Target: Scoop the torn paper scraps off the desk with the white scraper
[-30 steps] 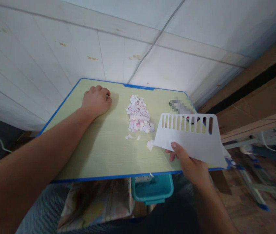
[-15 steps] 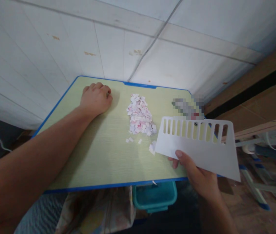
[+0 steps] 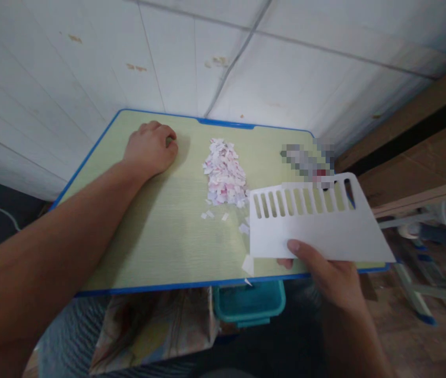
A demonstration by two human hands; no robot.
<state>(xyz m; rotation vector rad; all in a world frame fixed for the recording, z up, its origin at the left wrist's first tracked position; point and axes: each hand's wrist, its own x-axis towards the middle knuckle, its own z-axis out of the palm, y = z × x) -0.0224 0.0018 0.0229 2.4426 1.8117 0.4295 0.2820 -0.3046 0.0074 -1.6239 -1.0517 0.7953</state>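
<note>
My right hand (image 3: 327, 275) grips a white slotted plastic sheet (image 3: 309, 236) by its lower edge, thumb on top and fingers beneath. A row of long slots runs along the sheet's far side. Just left of it lies a heap of small torn paper pieces (image 3: 225, 176), white with some pink. Several loose scraps (image 3: 248, 264) lie between the heap and the table's front edge, close to the sheet's left side. My left hand (image 3: 152, 147) rests on the table left of the heap, fingers curled in, with nothing visible in it.
The pale green table (image 3: 159, 236) has a blue rim and stands against a white panelled wall (image 3: 175, 68). A teal bin (image 3: 250, 304) sits below its front edge, beside a patterned cloth (image 3: 159, 331). A pixelated object (image 3: 303, 163) lies at the back right.
The sheet has turned, and its left end has come down closer to the front edge. A paper scrap has shifted toward that edge. My left hand stays in place while the view tilts down slightly.
</note>
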